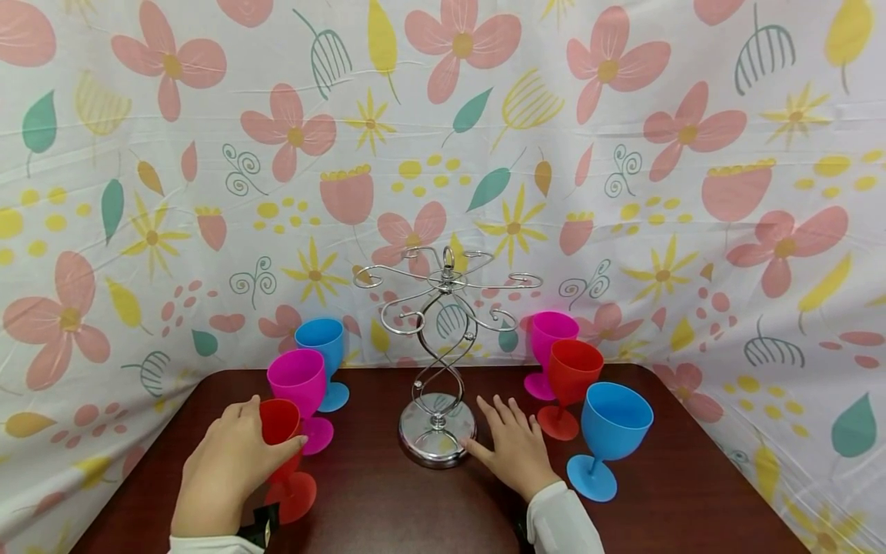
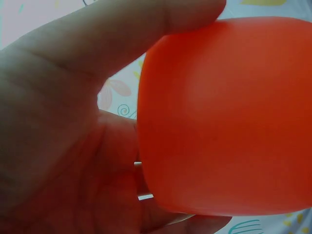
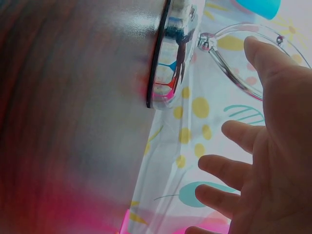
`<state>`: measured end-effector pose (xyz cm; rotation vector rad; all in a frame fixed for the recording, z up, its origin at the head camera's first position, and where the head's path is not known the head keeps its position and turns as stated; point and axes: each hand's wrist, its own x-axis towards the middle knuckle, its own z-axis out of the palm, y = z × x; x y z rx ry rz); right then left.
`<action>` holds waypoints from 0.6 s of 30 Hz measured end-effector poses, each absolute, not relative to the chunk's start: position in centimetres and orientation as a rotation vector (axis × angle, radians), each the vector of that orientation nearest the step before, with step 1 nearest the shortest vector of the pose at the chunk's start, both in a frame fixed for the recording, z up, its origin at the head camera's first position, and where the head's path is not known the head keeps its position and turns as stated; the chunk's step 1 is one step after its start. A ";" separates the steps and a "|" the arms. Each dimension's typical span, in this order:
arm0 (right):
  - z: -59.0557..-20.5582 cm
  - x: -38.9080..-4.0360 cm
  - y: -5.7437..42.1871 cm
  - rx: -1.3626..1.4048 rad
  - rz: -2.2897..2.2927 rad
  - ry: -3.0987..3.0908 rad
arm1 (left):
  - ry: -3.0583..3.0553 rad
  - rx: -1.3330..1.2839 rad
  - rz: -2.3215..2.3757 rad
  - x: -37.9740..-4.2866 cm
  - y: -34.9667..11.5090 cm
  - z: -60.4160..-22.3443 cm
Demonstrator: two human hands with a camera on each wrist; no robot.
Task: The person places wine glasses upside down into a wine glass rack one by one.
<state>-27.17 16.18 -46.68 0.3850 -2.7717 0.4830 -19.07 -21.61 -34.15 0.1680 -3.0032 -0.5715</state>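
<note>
At the table's left side, my left hand (image 1: pixel 231 458) holds a red plastic goblet (image 1: pixel 279 419) by its bowl, thumb on the near side. The left wrist view shows the red bowl (image 2: pixel 229 117) between thumb and fingers; the goblet's stem and foot are outside that view. My right hand (image 1: pixel 515 446) is spread, palm down, just right of the round base of a silver wire goblet rack (image 1: pixel 422 442). In the right wrist view its fingers are apart with nothing between them. Whether the thumb touches the base, I cannot tell.
Behind the held goblet stand a magenta goblet (image 1: pixel 298 385) and a blue goblet (image 1: pixel 325 346). On the right, a magenta goblet (image 1: pixel 541 346), a red goblet (image 1: pixel 574 369) and a blue goblet (image 1: pixel 612 431) form a row on the dark table (image 1: pixel 388 508). A flowered cloth (image 1: pixel 443 115) hangs behind.
</note>
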 end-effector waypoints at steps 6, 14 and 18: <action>-46.4 -27.1 16.1 0.367 0.487 -2.804 | -2.972 0.115 -0.588 -18.8 -21.6 -34.2; -46.2 -27.2 16.0 0.368 0.466 -2.804 | -2.957 0.071 -0.579 -18.3 -21.3 -33.8; -46.1 -27.2 16.1 0.370 0.448 -2.782 | -2.927 0.013 -0.607 -17.7 -21.4 -33.7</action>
